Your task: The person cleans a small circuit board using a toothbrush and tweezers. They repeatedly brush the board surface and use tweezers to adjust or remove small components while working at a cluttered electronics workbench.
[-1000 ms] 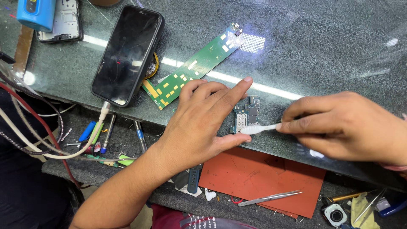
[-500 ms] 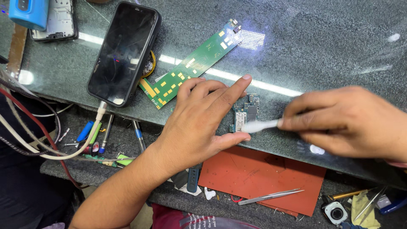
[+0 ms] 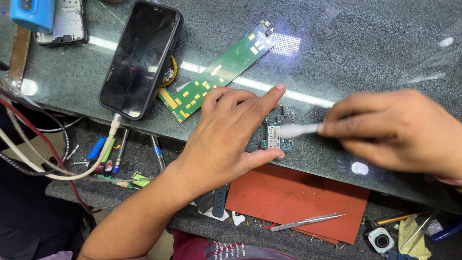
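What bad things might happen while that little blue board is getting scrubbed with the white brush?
The small circuit board is pinned only by the left hand at its edge, so a hard stroke from the white brush in the right hand might make it slip. It also lies near the glass tabletop edge and might slide off. The brush could knock tiny parts loose.

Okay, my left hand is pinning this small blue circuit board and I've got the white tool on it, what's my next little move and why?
Probably a short stroke of the white tool across the small blue circuit board, toward the left hand. Its tip already rests on the board, the right hand is motion-blurred, and the left hand's forefinger and thumb brace the board on the glass top.
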